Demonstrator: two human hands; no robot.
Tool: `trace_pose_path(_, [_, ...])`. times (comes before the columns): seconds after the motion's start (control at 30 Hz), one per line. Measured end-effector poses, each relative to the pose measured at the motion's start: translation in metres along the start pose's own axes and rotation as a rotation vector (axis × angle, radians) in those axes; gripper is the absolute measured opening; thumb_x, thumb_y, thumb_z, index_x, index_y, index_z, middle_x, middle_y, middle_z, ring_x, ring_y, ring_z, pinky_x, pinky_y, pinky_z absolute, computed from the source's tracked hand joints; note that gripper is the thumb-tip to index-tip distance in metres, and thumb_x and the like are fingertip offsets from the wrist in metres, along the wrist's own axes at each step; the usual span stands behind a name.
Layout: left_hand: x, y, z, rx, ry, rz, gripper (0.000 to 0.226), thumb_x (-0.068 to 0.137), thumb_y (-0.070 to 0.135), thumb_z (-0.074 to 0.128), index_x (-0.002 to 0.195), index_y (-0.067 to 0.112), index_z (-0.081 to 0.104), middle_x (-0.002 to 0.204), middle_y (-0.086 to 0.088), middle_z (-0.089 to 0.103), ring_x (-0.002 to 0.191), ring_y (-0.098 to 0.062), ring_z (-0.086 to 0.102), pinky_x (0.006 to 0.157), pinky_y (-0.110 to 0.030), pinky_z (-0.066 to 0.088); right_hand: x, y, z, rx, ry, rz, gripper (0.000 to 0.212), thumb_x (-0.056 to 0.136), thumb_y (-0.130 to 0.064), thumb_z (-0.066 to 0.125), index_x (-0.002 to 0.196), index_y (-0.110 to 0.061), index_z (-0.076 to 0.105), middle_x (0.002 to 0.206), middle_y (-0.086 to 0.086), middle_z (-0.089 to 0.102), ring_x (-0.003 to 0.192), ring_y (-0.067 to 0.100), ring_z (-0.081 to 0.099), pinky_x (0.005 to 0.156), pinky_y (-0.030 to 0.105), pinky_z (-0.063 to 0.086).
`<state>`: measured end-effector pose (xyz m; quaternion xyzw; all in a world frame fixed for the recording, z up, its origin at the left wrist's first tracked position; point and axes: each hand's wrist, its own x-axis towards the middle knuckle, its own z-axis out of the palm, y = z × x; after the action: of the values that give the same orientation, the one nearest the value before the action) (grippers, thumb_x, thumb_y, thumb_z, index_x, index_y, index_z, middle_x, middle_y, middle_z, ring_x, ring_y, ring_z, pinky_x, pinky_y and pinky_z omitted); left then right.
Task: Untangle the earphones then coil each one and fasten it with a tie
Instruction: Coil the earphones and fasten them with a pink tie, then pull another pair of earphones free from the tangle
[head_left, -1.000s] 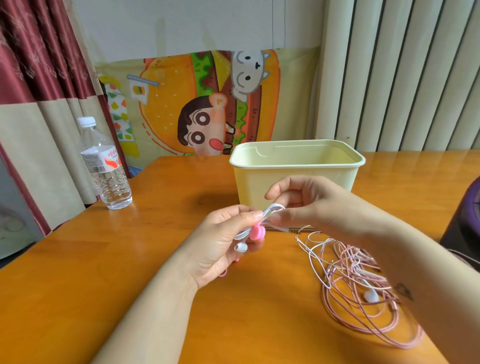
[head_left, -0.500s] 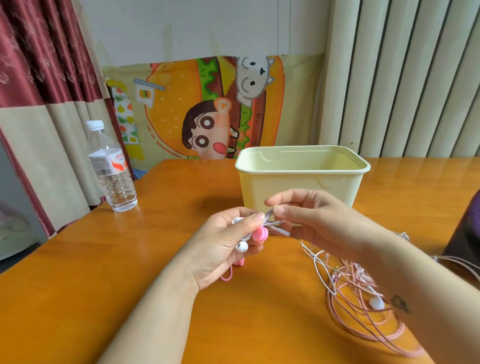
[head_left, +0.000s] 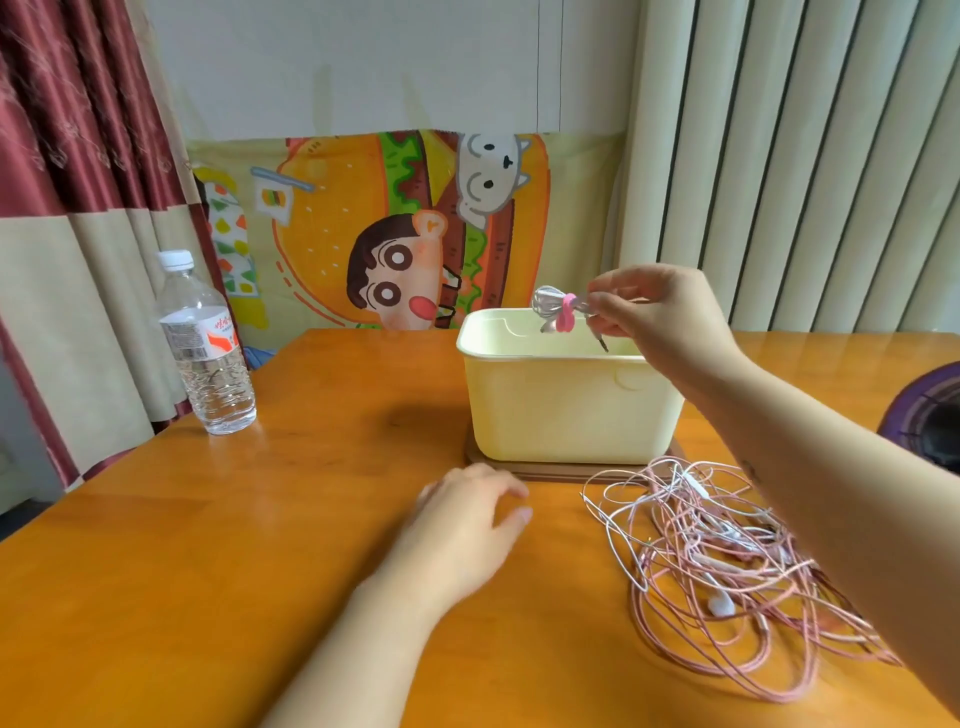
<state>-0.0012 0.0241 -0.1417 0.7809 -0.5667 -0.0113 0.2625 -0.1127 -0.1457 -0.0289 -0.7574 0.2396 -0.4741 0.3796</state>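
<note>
A person's right hand (head_left: 660, 317) is pinching a coiled earphone (head_left: 545, 304), cinched at its middle with a pink tie (head_left: 565, 318), and is holding it over the open mouth of a cream tub (head_left: 571, 410) sitting just below that hand. A short plug end is dangling beneath the fingertips. The left hand (head_left: 467, 525) is lying low at the wooden table (head_left: 208, 545), fingers loosely spread and holding nothing; slight blur is making it hard to say whether it is touching the surface. Just to the right of the left hand, directly under the right forearm, a tangle of earphones (head_left: 727, 561) in pink and white is lying in loose overlapping loops, its far edge reaching the brown board (head_left: 519, 470) under the tub. A white earbud (head_left: 721, 605) is showing near the front of the heap. Well off to the left of both hands, a water bottle (head_left: 205, 343) is standing upright.

One set appears to be finished, while the heap is waiting. The cords are looking feather-light, thin and limp, so they are likely to drag neighbouring loops along and snag when pulled. The surest hold is probably a pinch on a hard part, an earbud or a plug, easing the cord out loop by loop instead of tugging, since the thin wire is likely fragile.
</note>
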Motion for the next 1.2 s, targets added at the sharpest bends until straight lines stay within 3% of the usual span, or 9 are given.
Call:
trace_pose_path(0.1, [-0.003,-0.004,0.008,0.072,-0.136,-0.043,0.031,0.095,0.042,0.048,0.124,0.036,0.055,0.133,0.014,0.048,0.127,-0.008,0.035,0.113,-0.035,0.023,0.015,0.013,0.009,-0.311,-0.035,-0.069,0.004,0.083,-0.017,0.07,0.082,-0.02,0.071,0.079,0.003,0.071,0.078,0.019,0.069,0.074,0.028,0.053])
trace_pose_path(0.23, [-0.003,-0.005,0.009,0.066,-0.157,-0.049,0.032,0.095,0.042,0.048,0.126,0.035,0.054,0.133,0.015,0.047,0.129,-0.007,0.032,0.116,-0.04,0.019,0.019,0.022,0.016,-0.581,-0.229,-0.051,0.014,0.088,-0.018,0.063,0.095,-0.014,0.074,0.094,0.003,0.072,0.084,0.016,0.065,0.071,0.021,0.043])
trace_pose_path(0.37, [-0.003,-0.004,0.009,0.081,-0.169,-0.041,0.032,0.095,0.042,0.047,0.126,0.035,0.053,0.134,0.014,0.046,0.129,-0.008,0.032,0.116,-0.041,0.019,0.013,0.016,0.008,-0.625,-0.26,-0.067,0.02,0.093,-0.021,0.056,0.105,-0.016,0.072,0.109,0.0,0.07,0.095,0.014,0.061,0.079,0.02,0.04])
trace_pose_path(0.47, [-0.003,-0.003,0.009,0.099,-0.171,-0.035,0.033,0.096,0.042,0.046,0.127,0.034,0.053,0.135,0.013,0.045,0.13,-0.009,0.032,0.116,-0.042,0.018,-0.004,0.002,-0.006,-0.627,-0.253,-0.15,0.019,0.093,-0.022,0.056,0.103,-0.019,0.072,0.104,-0.005,0.07,0.089,0.01,0.061,0.081,0.023,0.046])
trace_pose_path(0.67, [-0.004,0.004,0.011,0.155,-0.091,0.002,0.031,0.096,0.041,0.046,0.126,0.035,0.053,0.132,0.016,0.047,0.131,-0.007,0.031,0.119,-0.042,0.007,-0.063,-0.008,-0.043,-0.841,-0.63,-0.185,0.019,0.092,-0.024,0.057,0.106,-0.02,0.07,0.095,-0.011,0.068,0.083,0.006,0.064,0.07,0.007,0.047])
trace_pose_path(0.8, [-0.006,0.019,0.015,0.139,-0.022,0.09,0.028,0.096,0.039,0.046,0.123,0.036,0.054,0.13,0.019,0.049,0.127,-0.005,0.037,0.118,-0.036,0.009,-0.072,0.009,-0.073,-0.984,-0.544,-0.019,0.021,0.093,-0.022,0.056,0.107,-0.017,0.07,0.099,-0.001,0.071,0.087,0.015,0.066,0.083,0.028,0.054])
trace_pose_path(0.97, [-0.009,0.032,0.026,0.136,0.007,0.189,0.025,0.096,0.036,0.046,0.119,0.036,0.057,0.126,0.02,0.053,0.122,-0.004,0.043,0.115,-0.03,0.014,-0.076,0.044,-0.08,-1.012,-0.632,0.179,0.022,0.091,-0.023,0.056,0.104,-0.014,0.072,0.101,0.003,0.071,0.091,0.019,0.066,0.084,0.031,0.055])
trace_pose_path(1.07, [-0.012,0.034,0.032,0.142,-0.008,0.227,0.025,0.097,0.034,0.045,0.118,0.035,0.057,0.123,0.02,0.054,0.117,-0.003,0.045,0.112,-0.027,0.019,-0.08,0.064,-0.07,-0.992,-0.568,0.207,0.031,0.092,-0.04,0.054,0.1,-0.016,0.071,0.096,0.003,0.07,0.085,0.021,0.065,0.079,0.036,0.057])
trace_pose_path(1.2, [-0.014,0.033,0.038,0.123,-0.022,0.242,0.025,0.097,0.031,0.045,0.117,0.033,0.059,0.121,0.019,0.053,0.112,-0.003,0.045,0.106,-0.024,0.026,-0.078,0.067,-0.065,-0.987,-0.509,0.206,0.031,0.094,-0.041,0.05,0.097,-0.015,0.066,0.085,0.001,0.063,0.079,0.021,0.061,0.072,0.035,0.056])
